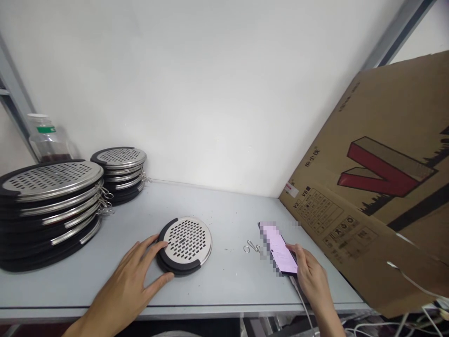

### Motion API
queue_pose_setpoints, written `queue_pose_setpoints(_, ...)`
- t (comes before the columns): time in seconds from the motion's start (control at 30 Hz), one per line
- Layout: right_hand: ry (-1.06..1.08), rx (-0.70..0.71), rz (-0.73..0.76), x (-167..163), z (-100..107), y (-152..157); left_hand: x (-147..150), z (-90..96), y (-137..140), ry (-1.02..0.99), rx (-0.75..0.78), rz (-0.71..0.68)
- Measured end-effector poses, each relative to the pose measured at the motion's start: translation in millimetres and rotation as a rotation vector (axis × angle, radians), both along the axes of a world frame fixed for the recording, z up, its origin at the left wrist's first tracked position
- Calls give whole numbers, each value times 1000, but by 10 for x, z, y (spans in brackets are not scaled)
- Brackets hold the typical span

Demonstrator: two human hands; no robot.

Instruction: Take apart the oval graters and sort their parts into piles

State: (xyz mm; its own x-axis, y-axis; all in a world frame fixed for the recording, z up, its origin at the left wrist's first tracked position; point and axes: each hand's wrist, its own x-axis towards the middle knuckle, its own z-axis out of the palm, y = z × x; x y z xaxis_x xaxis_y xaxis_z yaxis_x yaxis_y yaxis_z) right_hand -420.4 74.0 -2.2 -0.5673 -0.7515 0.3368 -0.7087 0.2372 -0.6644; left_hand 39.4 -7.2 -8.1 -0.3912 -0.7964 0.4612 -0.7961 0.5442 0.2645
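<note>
A round perforated metal disc (185, 241) with a partial black rim lies flat on the grey shelf, apparently atop at least one similar disc. My left hand (131, 276) is at its left side with fingers spread, a fingertip touching the rim and the thumb by the front edge. To the right, my right hand (312, 274) grips the right edge of a phone (280, 250) with a lit, partly pixelated screen. A white cable (300, 292) runs from the phone's lower end. Between disc and phone lies a small metal clip with rings (250, 247).
Tall stacks of similar discs (52, 180) and smaller discs (121, 157) stand at the left, metal clips hanging from their sides. A clear jar (51, 140) is behind them. A large cardboard box (386, 187) leans at the right. Tangled cables (372, 325) show below the shelf's front edge.
</note>
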Motion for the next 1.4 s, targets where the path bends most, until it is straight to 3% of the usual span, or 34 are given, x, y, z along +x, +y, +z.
queue_pose_setpoints(1.4, 22, 4, 0, -11, -9, 0, 2, -18, -14, -8, 10, 3)
